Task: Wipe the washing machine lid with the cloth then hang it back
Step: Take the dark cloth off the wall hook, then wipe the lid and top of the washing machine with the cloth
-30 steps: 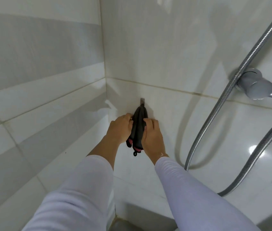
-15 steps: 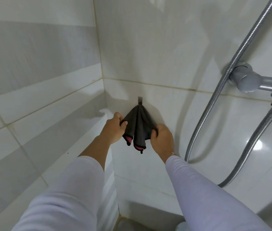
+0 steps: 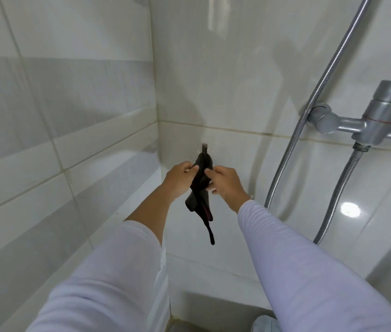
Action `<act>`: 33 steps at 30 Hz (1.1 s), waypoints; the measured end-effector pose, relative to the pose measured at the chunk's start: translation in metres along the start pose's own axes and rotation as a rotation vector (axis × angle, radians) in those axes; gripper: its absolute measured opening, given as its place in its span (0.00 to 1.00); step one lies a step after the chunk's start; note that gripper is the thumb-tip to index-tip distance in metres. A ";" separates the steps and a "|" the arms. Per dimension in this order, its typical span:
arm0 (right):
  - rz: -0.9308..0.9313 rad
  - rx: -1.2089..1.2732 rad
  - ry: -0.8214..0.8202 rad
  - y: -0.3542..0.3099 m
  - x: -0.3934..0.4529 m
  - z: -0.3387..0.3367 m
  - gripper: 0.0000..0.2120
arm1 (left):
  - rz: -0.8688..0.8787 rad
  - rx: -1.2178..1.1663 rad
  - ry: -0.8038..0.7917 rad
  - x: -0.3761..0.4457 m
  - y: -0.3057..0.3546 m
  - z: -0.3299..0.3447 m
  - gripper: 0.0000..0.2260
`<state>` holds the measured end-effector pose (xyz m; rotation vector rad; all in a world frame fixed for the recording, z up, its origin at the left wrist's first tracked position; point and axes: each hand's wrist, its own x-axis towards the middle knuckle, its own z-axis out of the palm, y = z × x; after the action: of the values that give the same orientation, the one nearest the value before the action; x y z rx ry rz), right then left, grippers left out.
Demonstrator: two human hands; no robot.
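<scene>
A dark cloth [image 3: 200, 188] with a pink edge hangs bunched from a small metal hook [image 3: 204, 148] on the white tiled wall, near the corner. My left hand [image 3: 180, 179] pinches the cloth's upper left side. My right hand [image 3: 225, 184] pinches its upper right side, just below the hook. The lower end of the cloth dangles in a narrow tail between my forearms. Both arms wear white sleeves. The washing machine lid is out of view.
A chrome shower mixer [image 3: 366, 123] juts from the wall at the right, with two ribbed metal hoses [image 3: 292, 149] looping down beside it. A white rounded object [image 3: 264, 323] shows at the bottom edge. Tiled walls meet in a corner at the left.
My hands had spread the cloth wide below the hook; now they have come together near its top, and the cloth hangs longer and narrower. The view has shifted left and down.
</scene>
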<state>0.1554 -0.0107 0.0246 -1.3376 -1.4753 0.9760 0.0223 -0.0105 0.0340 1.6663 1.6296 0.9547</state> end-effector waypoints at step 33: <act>0.453 0.328 0.179 0.091 -0.151 -0.142 0.16 | -0.280 -0.244 -0.695 -0.068 0.040 0.111 0.32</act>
<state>0.3209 -0.1526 -0.0359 -1.4950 -0.8454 1.2826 0.1381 -0.0739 0.0008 1.3438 1.1698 0.3487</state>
